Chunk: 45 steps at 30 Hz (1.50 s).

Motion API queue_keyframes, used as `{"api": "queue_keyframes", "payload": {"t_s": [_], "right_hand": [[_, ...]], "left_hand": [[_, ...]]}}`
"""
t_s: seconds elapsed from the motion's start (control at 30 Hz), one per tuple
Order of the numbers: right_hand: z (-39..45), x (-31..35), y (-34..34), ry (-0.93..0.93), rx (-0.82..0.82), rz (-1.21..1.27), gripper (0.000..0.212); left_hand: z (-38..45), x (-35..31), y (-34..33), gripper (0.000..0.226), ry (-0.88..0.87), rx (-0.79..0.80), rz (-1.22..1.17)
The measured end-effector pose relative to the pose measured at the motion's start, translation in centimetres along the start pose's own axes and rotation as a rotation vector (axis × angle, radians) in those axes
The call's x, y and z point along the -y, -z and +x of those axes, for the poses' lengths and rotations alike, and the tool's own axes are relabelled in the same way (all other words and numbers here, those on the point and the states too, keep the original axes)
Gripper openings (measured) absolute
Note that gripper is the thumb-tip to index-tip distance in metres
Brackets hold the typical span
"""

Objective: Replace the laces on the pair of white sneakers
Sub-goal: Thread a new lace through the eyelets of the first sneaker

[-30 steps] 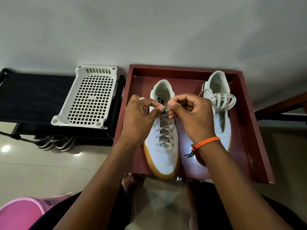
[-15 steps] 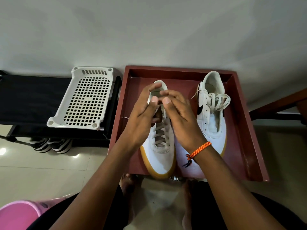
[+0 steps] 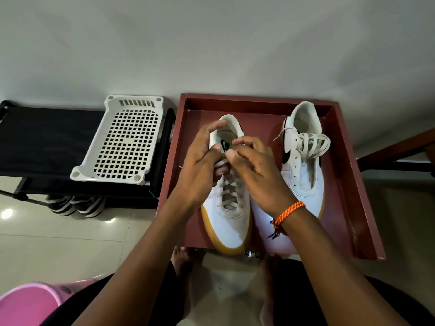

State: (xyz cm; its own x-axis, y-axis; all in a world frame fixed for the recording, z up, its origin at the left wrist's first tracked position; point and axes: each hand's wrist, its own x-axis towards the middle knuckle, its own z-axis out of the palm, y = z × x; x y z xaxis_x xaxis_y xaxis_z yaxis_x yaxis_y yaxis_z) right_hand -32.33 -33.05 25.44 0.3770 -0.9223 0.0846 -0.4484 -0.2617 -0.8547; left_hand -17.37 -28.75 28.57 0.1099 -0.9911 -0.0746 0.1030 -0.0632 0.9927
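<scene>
A red-brown tray with raised walls on the back and both sides holds two sneakers side by side; its near edge is open. The left sneaker and right sneaker sit close together, leaving a narrow gap. Both hands, the left hand and right hand, crowd the left sneaker's opening. Bare tray floor lies behind and left of that sneaker. A white basket stands just beside the tray's left wall.

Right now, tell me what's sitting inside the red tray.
The red tray holds two white sneakers. The left sneaker is laced; both hands work its lace ends near the tongue. The right sneaker has its lace bunched loosely on top. The right hand and forearm hide the tray floor between them.
</scene>
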Motion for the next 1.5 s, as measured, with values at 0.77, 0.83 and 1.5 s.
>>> {"api": "queue_keyframes", "payload": {"t_s": [0.77,0.83,1.5], "right_hand": [[0.4,-0.2,1.4,-0.028,-0.128,0.094,0.023],[0.4,-0.2,1.5,-0.054,-0.151,0.086,0.021],[-0.3,-0.9,1.8,-0.221,0.043,0.071,0.031]], "left_hand": [[0.1,1.8,0.3,0.007,-0.164,-0.304,0.809],[-0.2,2.0,0.0,0.008,-0.198,-0.31,0.991],[-0.4,3.3,-1.1,0.009,-0.073,-0.31,0.918]]}}
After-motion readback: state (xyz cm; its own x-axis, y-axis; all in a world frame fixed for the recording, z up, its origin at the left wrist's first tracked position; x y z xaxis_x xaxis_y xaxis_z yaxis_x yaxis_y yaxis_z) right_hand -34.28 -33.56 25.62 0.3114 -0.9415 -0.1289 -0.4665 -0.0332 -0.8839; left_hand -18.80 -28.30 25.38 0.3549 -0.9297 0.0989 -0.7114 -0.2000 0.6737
